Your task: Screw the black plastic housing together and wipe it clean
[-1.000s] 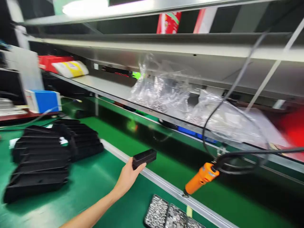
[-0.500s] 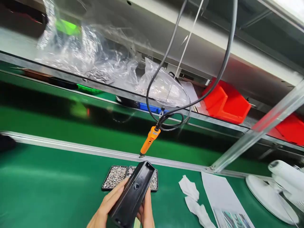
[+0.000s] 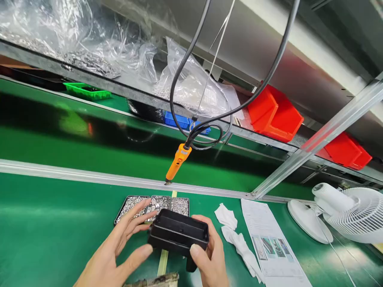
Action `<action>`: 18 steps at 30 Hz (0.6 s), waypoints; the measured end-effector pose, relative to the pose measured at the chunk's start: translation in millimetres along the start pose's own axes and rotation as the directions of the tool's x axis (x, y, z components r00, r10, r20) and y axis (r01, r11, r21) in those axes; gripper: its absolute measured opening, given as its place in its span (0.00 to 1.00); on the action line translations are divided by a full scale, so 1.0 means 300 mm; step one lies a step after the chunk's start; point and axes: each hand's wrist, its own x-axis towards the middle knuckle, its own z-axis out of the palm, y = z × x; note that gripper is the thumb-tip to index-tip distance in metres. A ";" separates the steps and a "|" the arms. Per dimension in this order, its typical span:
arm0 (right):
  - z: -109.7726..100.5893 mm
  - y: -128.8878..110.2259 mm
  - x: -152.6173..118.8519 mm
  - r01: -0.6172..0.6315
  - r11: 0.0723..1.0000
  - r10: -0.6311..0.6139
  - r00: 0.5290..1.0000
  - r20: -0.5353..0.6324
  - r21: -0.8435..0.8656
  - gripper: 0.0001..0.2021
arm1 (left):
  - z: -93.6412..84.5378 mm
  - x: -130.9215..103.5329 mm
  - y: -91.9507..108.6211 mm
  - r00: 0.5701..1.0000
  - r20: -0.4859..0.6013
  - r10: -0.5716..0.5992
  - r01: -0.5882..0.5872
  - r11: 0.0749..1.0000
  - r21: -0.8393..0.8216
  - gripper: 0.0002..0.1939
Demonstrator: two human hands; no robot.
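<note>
A black rectangular plastic housing (image 3: 179, 233), hollow on its upper side, is held above the green bench. My right hand (image 3: 211, 253) grips its right end, with the thumb on the near side. At its left end is my left hand (image 3: 119, 243), fingers spread and thumb apart; whether a fingertip touches the housing I cannot tell. Behind it lie black trays of small metal parts (image 3: 131, 205), partly covered by my left fingers. An orange electric screwdriver (image 3: 178, 162) hangs tip down beyond the trays. Below the housing, a worn block-like object (image 3: 158, 280) shows at the bottom edge.
Crumpled white tissues (image 3: 236, 243) and a printed sheet (image 3: 272, 243) lie to the right. A white fan (image 3: 344, 215) stands farther right. Above, a shelf holds plastic bags (image 3: 191, 87) and red bins (image 3: 275, 115). A yellow tape strip (image 3: 162, 263) runs along the bench.
The housing has turned from steeply slanted to nearly level, its hollow side now upward. My left hand has loosened from it and spread open, while my right hand holds its right end. The view has shifted.
</note>
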 end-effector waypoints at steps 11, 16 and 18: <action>-0.100 0.013 -0.010 0.030 0.987 0.002 0.981 0.195 -0.159 0.31 | -0.025 -0.019 0.074 0.963 0.187 -0.193 0.233 0.946 -0.223 0.31; -0.145 0.037 -0.097 -0.009 0.955 0.069 0.979 0.192 -0.296 0.37 | -0.038 -0.092 0.012 0.970 0.240 -0.048 0.062 0.997 -0.054 0.28; -0.166 0.051 -0.145 -0.009 0.942 0.083 0.975 0.207 -0.336 0.39 | -0.046 -0.140 -0.025 0.976 0.213 0.048 -0.079 0.987 0.137 0.30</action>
